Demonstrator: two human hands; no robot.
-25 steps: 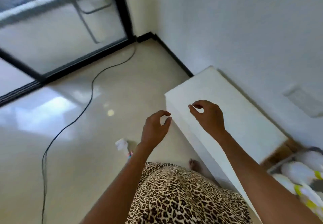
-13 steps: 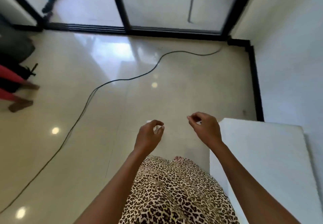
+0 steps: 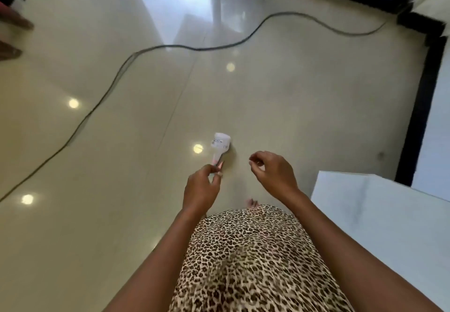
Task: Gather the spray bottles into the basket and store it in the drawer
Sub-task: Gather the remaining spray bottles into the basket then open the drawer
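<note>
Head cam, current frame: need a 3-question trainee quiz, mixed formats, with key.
1. True or false: the white spray bottle stands upright inside a basket.
2. Multiple choice: which hand is nearest the bottle's pink nozzle end? A) left hand B) right hand C) neither, both rest on the white cabinet top
3. Fill in: a dark ____ snakes across the glossy floor behind the bottle.

Key
1. False: it lies on the floor, and no basket is in view.
2. A: the left hand's fingertips are at the nozzle; whether they grip it cannot be told. The right hand hovers, empty and loosely curled.
3. cable
</note>
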